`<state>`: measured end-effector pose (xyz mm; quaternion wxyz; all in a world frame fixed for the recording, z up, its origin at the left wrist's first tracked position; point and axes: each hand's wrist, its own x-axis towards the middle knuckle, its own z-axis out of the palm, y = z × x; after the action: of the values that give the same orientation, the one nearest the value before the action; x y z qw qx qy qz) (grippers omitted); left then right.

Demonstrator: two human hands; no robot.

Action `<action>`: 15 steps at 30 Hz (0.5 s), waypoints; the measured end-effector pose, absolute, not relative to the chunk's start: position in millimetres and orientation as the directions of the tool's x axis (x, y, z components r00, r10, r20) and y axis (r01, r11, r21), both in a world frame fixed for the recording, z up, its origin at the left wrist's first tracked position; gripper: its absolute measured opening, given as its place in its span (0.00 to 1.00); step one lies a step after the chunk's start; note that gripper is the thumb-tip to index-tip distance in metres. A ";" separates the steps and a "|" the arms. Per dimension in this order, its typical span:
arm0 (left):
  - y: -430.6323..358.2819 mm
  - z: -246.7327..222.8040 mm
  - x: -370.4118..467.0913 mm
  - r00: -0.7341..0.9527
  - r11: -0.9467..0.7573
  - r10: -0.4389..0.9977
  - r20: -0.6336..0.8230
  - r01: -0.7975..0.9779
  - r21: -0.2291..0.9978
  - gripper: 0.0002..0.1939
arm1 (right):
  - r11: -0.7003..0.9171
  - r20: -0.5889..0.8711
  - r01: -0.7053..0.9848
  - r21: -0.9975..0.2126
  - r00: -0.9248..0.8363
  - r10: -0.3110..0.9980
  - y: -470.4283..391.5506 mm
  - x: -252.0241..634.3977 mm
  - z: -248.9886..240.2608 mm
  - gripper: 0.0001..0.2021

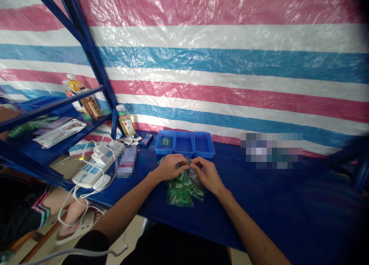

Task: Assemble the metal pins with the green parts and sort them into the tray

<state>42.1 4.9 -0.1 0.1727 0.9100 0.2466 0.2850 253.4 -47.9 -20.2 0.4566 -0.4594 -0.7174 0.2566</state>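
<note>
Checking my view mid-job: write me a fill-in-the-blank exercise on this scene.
The left hand and right hand meet over packets coloured mostly ____.
Beyond them, the small blue trays in a row number ____.
A small packet lies in the tray at the row's ____ end.
Missing words: green; three; left.

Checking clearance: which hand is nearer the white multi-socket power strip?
Left hand: it is to the right of the power strip; the right hand is farther right, beyond it.

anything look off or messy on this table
Nothing looks spilled or broken. The untidiest part is the power strip at the left of the table: its white cables loop loosely past the edge. The green packets lie in a jumbled heap.
</note>
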 end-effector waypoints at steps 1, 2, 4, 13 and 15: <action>4.6 0.5 41.8 0.718 -0.817 0.550 0.426 0.358 0.452 0.11 | 0.446 0.414 0.429 -0.786 -0.171 0.894 -48.4 253.1 -19.6 0.08; 4.3 1.1 41.6 0.721 -0.817 0.551 0.419 0.364 0.447 0.11 | 0.446 0.410 0.432 -0.784 -0.179 0.894 -48.8 252.8 -19.1 0.08; 3.9 1.9 41.3 0.726 -0.819 0.551 0.413 0.375 0.434 0.11 | 0.451 0.410 0.437 -0.779 -0.189 0.892 -49.3 252.6 -18.5 0.08; -0.8 4.0 44.9 0.730 -0.833 0.538 0.421 0.385 0.397 0.13 | 0.483 0.437 0.444 -0.755 -0.209 0.875 -49.6 252.2 -20.1 0.08; -2.2 5.1 45.6 0.735 -0.838 0.529 0.425 0.371 0.401 0.13 | 0.493 0.443 0.439 -0.751 -0.219 0.869 -50.6 251.8 -19.1 0.09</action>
<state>45.6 -2.2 5.1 0.1462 0.9198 0.2444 0.2699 251.8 -50.6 -19.1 0.4429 -0.4408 -0.7420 0.2428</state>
